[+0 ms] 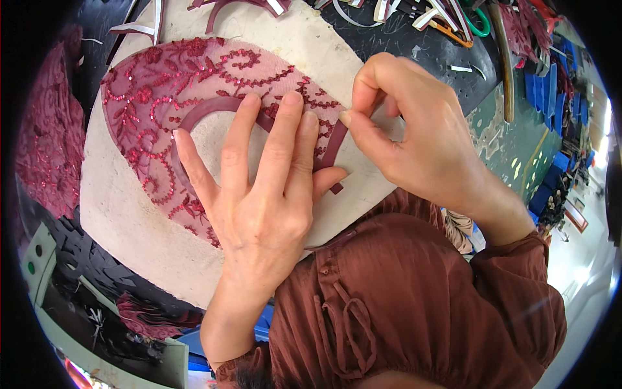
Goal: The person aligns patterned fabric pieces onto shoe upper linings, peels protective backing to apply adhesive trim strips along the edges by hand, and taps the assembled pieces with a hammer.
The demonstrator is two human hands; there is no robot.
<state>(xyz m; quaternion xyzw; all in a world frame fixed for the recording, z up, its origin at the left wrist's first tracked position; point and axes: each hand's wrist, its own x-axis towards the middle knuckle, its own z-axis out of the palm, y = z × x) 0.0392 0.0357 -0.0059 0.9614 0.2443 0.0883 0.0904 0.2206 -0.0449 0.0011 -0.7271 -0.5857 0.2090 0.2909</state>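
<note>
A curved piece of dark red sequined mesh [146, 107] lies flat on a pale, worn board [123, 214]. A smooth dark red band [201, 111] runs along its inner curve and down its right end. My left hand [262, 201] lies on the piece with its fingers stretched, the fingertips on the band and the mesh. At the piece's right corner, my right hand [418, 126] has its thumb and forefinger pinched together on the edge. Whether anything small is also between those fingertips I cannot make out.
Cut band parts [236, 8] lie at the board's far edge. Beyond it are strips and orange-handled scissors [450, 34] on a black surface. A wooden stick [504, 71] is at the right. More red sequined fabric [52, 136] is heaped at the left, above an open drawer [97, 324].
</note>
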